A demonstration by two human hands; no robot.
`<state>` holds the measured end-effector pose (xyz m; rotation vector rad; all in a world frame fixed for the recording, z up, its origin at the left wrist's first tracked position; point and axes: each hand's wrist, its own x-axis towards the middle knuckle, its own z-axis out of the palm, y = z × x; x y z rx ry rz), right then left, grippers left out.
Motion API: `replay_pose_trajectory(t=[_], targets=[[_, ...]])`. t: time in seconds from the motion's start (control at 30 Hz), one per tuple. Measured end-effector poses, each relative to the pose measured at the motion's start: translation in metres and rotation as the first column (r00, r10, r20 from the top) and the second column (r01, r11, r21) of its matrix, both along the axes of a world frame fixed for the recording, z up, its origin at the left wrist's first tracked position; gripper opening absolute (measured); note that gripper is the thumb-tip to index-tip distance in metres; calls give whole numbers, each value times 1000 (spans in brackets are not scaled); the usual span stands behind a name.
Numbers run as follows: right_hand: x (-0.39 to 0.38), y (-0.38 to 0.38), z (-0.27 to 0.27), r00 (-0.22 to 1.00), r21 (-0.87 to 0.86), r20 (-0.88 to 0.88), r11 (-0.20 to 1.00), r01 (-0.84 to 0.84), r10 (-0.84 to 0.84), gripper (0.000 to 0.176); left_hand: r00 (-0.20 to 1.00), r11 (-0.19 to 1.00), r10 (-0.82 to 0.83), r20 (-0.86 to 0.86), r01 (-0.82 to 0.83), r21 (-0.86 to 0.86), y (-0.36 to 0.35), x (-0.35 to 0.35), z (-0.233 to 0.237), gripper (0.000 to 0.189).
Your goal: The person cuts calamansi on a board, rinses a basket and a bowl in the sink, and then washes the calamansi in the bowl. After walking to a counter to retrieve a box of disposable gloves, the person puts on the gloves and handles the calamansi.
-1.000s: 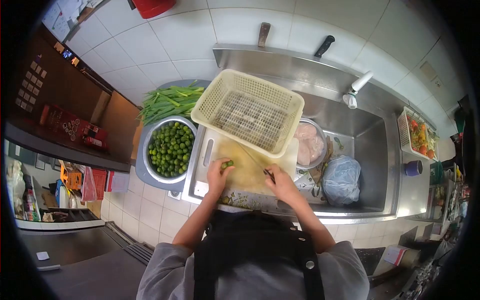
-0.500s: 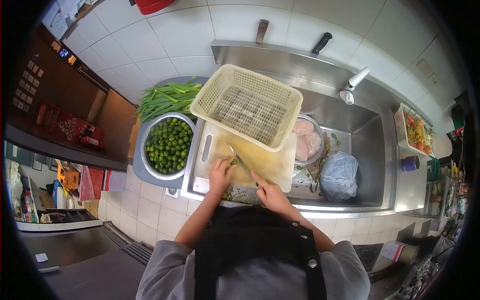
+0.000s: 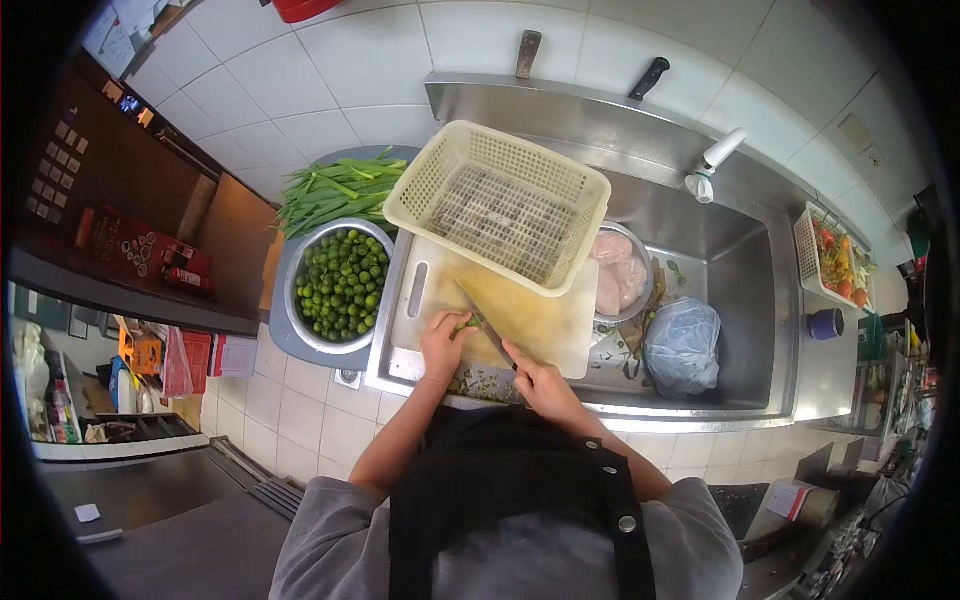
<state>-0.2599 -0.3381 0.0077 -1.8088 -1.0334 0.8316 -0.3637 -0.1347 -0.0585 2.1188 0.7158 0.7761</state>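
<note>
My left hand [image 3: 441,345] pinches a small green lime [image 3: 470,322] against the cutting board [image 3: 552,335], near its front edge. In my right hand [image 3: 546,386] is a kitchen knife [image 3: 487,327], its blade slanting up and left across the board, right beside the lime and my left fingertips. My fingers partly hide the fruit. A cream plastic basket [image 3: 598,200] rests over the back of the board. To the left stands a metal bowl [image 3: 291,297] heaped with small green limes [image 3: 345,282].
Long green leaves [image 3: 335,195] lie behind the bowl. In the sink [image 3: 740,250] are a bowl of pale raw meat [image 3: 620,275], a tied plastic bag [image 3: 682,347] and plant scraps. A faucet [image 3: 707,175] and two knife handles show at the back; a vegetable basket [image 3: 812,270] sits right.
The knife blade has come slightly closer to the left fingertips and the lime. The whole view has shifted a little; both hands keep their grips.
</note>
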Motion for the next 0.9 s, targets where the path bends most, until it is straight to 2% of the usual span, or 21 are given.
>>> replay_pose_trajectory(t=[0.23, 0.27, 0.33, 0.43, 0.5, 0.53, 0.57, 0.63, 0.7, 0.77, 0.8, 0.87, 0.9], targets=[[-1, 23, -28, 995, 20, 97, 1000, -12, 10, 64, 999, 1000, 24, 38, -23, -5, -3, 1, 3, 23], [-1, 22, -32, 995, 23, 97, 1000, -16, 14, 64, 999, 998, 0, 41, -2, 57, -2, 0, 3, 24], [-1, 26, -30, 997, 30, 72, 1000, -1, -2, 64, 999, 992, -12, 44, 7, 130, 0, -1, 1, 24], [2, 22, -21, 998, 48, 56, 999, 25, -28, 63, 1000, 994, 24, -3, -24, 103, 0, -2, 1, 25], [9, 19, -17, 996, 103, 68, 994, 46, -54, 63, 998, 994, 50, 38, -54, 97, 2, 0, 7, 25], [12, 17, -15, 992, 150, 80, 985, 88, -101, 62, 992, 994, 105, 72, -103, -28, 1, -1, 12, 24], [15, 14, -13, 992, 152, 80, 985, 80, -93, 62, 991, 994, 112, 73, -111, -26, 5, -3, 18, 24], [19, 9, -10, 987, 165, 138, 984, 64, -87, 63, 937, 942, 332, 109, -323, -96, 23, -12, 27, 24], [20, 5, -9, 990, 124, 127, 991, 51, -67, 63, 861, 874, 475, 184, -485, 13, 56, -28, 38, 23], [19, 4, -12, 992, 86, 117, 996, 37, -47, 64, 789, 787, 605, 106, -613, 74, 90, -46, 41, 24], [18, 4, -15, 993, 91, 110, 995, 41, -51, 64, 787, 785, 608, 107, -616, 74, 106, -55, 36, 24], [17, 5, -18, 993, 95, 102, 995, 43, -53, 65, 770, 740, 637, 35, -623, 253, 135, -72, 16, 26], [16, 6, -19, 993, 94, 100, 995, 44, -54, 65, 769, 739, 638, 36, -625, 253, 141, -77, 14, 26]])
